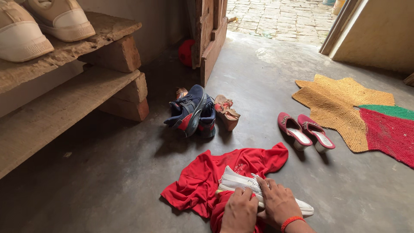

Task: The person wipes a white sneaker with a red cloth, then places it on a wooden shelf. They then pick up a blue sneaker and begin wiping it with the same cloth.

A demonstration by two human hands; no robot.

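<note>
Both hands are on 1 white sneaker (254, 190), which lies on its side on a red cloth (207, 177) spread over the floor (108, 181). The left hand (239, 211) presses red cloth against the shoe's near edge; the right hand (278, 203) lies flat on the upper, fingers spread. Judged from this, wiping is under way, not finished.

Beyond the hands, untouched: 2 dark blue sneakers (189, 110), 1 tan sandal (226, 111) and 2 pink heeled shoes (306, 131). Up to the left, 2 white shoes (39, 23) sit on a shelf (64, 103).
</note>
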